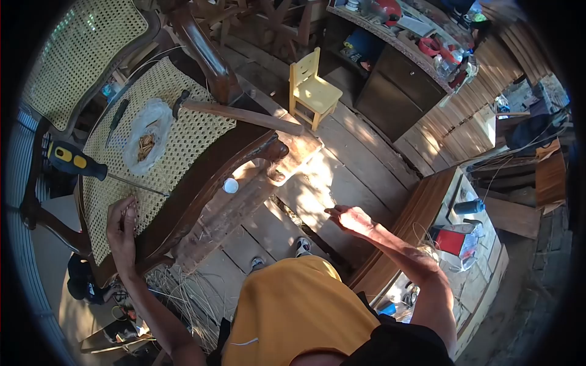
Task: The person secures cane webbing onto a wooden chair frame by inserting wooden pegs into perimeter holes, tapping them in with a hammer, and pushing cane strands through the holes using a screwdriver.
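My left hand (123,229) is over the near left part of the woven cane seat (183,146) of a dark wooden chair, its thumb and fingers pressed together; what they hold, if anything, is too small to make out. Just beyond it lies a screwdriver (79,161) with a yellow and black handle, its shaft across the seat. My right hand (354,221) hangs in the air over the plank floor, right of the chair, its fingers closed; I cannot see anything in them. On the seat lie a hammer (244,116), a clear plastic bag (149,125) of small wooden pegs and a dark, slim tool (117,119).
A small yellow chair (316,91) stands ahead on the plank floor (360,152). Behind it is a cluttered counter (397,79). At right, a wooden bench (421,207) carries a blue bottle (469,207) and a red container (448,241). Loose cane strands (189,305) lie at lower left.
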Action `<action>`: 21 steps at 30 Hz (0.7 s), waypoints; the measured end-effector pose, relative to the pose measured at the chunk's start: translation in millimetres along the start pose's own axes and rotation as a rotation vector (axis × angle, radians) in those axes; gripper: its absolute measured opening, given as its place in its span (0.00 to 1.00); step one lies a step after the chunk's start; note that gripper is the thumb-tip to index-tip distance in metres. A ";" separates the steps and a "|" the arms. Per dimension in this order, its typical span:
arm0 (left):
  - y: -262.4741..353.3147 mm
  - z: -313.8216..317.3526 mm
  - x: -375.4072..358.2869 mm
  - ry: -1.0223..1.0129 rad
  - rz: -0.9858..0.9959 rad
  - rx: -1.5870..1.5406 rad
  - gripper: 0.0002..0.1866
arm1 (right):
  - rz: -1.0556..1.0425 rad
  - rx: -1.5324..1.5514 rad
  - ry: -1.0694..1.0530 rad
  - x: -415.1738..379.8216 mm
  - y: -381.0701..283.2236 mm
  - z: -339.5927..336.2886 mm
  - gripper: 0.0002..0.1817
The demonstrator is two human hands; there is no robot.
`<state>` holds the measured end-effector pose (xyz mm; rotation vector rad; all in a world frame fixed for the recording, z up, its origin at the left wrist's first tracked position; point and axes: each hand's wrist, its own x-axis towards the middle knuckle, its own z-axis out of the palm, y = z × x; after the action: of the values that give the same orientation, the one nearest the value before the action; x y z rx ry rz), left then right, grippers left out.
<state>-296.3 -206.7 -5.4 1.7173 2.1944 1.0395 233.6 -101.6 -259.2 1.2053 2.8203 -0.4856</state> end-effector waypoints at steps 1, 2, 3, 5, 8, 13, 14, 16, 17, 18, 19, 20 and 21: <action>-2.4 -0.1 0.9 0.003 -0.014 -0.015 0.18 | -0.014 0.111 0.117 14.1 -13.9 -16.0 0.16; -4.6 0.5 0.5 0.004 -0.030 -0.031 0.19 | -0.041 0.221 0.234 28.2 -27.8 -32.0 0.15; -5.2 1.0 0.3 0.010 -0.035 -0.048 0.19 | -0.079 0.323 0.348 42.2 -41.8 -47.8 0.15; -5.3 0.2 2.0 0.021 -0.041 -0.080 0.19 | 0.000 0.544 0.364 57.5 -86.4 -77.6 0.14; -7.4 0.8 1.7 0.043 -0.044 -0.094 0.19 | -0.133 0.763 0.487 75.9 -135.2 -70.5 0.11; 1.2 1.3 1.6 0.050 0.064 0.016 0.15 | -0.122 0.747 0.228 80.1 -195.7 -69.0 0.11; 2.8 2.6 1.0 0.047 0.066 0.001 0.15 | -0.121 0.757 0.234 81.7 -204.7 -71.4 0.11; -0.2 3.8 0.2 0.066 0.111 0.004 0.13 | -0.094 0.794 0.282 88.1 -221.2 -65.1 0.12; -0.4 3.5 -0.3 0.063 0.111 -0.009 0.13 | -0.019 0.802 0.286 94.0 -229.3 -68.2 0.12; 1.3 3.5 -2.1 0.057 0.111 -0.022 0.13 | 0.058 0.811 0.290 99.2 -237.0 -74.1 0.12; 3.1 3.8 -3.0 0.057 0.112 -0.037 0.13 | 0.131 0.813 0.296 103.0 -244.1 -77.1 0.12; 3.8 3.3 -4.0 0.059 0.109 -0.047 0.13 | 0.125 0.785 0.453 106.7 -248.8 -67.2 0.11; 5.1 2.4 -6.2 0.058 0.097 -0.058 0.13 | 0.170 0.760 0.488 108.6 -253.2 -62.8 0.11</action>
<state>-289.0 -210.8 -5.8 1.8056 2.1118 1.1779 -16.5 -171.6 -148.0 1.8768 2.9374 -1.5326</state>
